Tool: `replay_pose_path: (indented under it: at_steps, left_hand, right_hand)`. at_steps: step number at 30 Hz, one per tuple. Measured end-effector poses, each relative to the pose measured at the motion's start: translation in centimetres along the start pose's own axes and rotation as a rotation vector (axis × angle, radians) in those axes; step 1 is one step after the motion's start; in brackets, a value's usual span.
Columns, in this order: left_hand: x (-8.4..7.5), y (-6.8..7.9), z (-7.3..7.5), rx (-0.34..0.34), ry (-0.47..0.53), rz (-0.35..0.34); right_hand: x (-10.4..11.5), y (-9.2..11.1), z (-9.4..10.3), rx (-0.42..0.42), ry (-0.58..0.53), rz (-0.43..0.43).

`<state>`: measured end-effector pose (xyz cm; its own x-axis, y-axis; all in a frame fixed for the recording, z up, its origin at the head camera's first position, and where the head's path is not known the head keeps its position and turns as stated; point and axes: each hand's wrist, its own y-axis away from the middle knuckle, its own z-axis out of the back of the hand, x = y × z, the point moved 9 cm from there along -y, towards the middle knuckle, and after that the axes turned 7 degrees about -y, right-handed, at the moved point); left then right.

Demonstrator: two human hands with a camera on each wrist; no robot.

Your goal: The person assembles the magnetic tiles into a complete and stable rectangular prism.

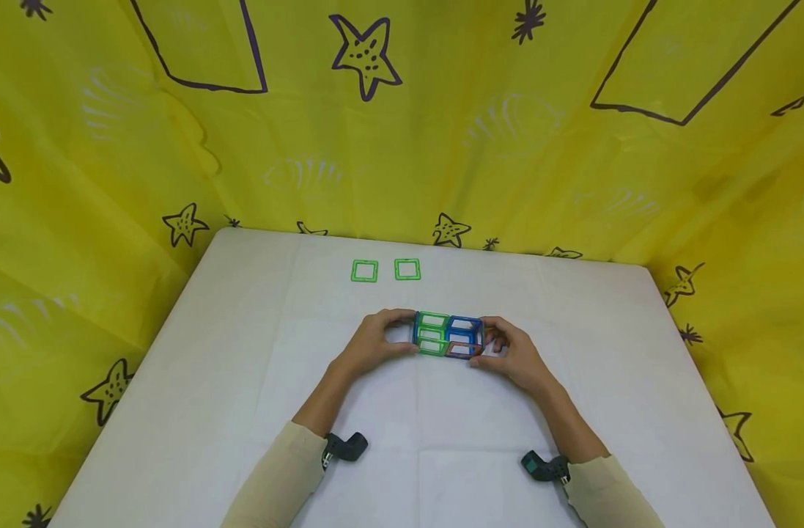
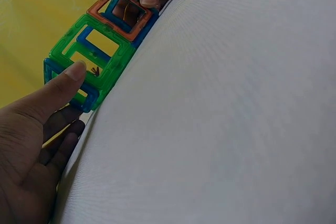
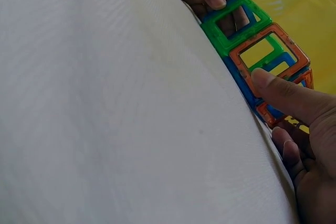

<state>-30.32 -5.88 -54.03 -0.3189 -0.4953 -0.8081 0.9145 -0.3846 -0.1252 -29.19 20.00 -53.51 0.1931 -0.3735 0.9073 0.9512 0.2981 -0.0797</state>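
A small box of see-through magnetic tiles [image 1: 448,336], with green, blue and orange frames, stands on the white table between both hands. My left hand [image 1: 371,343] grips its left end; in the left wrist view the thumb presses on the green front tile [image 2: 119,65]. At the other end my right hand [image 1: 519,358] holds the box, its thumb on the orange front tile [image 3: 244,71] in the right wrist view. Blue tiles show through the frames. The fingers behind both ends are partly hidden.
Two loose green square tiles [image 1: 354,271] lie flat and apart on the table [image 1: 322,286], beyond the box. A yellow patterned curtain [image 1: 415,161] hangs along the table's back and sides. Each wrist wears a dark camera [image 1: 352,446].
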Motion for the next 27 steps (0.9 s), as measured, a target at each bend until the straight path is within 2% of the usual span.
replay_pose_path:
  at_steps: [14,19,27]
  left_hand:
    - [-0.28,0.1,0.1,-0.002,0.005,-0.016]
    - [-0.37,0.11,0.2,-0.002,-0.011,-0.004]
    - [-0.15,0.22,0.79,-0.04,-0.07,0.042]
  right_hand:
    - [-0.19,0.16,-0.05,-0.026,0.013,-0.009]
    - [-0.13,0.22,-0.19,-0.038,0.011,-0.013]
    - [0.16,-0.44,-0.45,-0.042,0.046,-0.019]
